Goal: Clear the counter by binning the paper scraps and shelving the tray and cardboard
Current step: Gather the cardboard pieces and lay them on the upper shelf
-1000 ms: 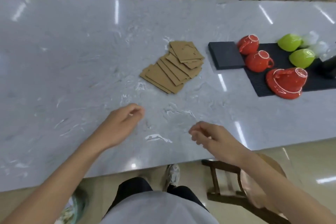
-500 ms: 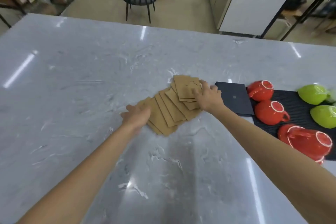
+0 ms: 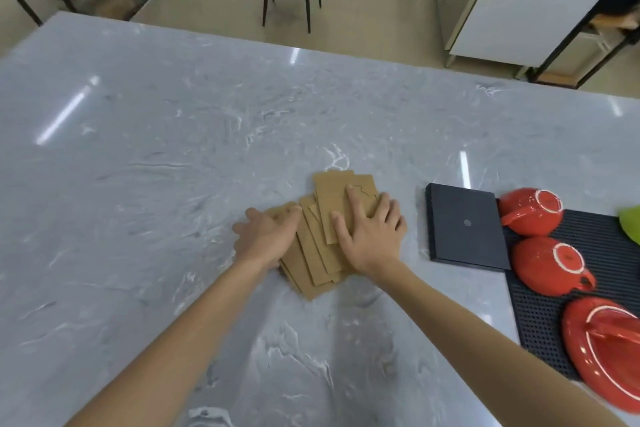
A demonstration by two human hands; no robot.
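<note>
Grey marble counter (image 3: 145, 156). Cardboard pieces (image 3: 320, 253) fanned mid-counter, left of black slab (image 3: 465, 229). Left hand (image 3: 268, 237) flat on stack's left edge; right hand (image 3: 369, 230) spread, pressing top pieces. Red cups (image 3: 531, 211) on black mat (image 3: 554, 319).

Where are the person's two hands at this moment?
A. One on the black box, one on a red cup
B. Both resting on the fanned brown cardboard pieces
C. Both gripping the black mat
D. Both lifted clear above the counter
B: the left hand presses on the left side of the cardboard pieces and the right hand lies flat on their right side, on the counter.
</note>
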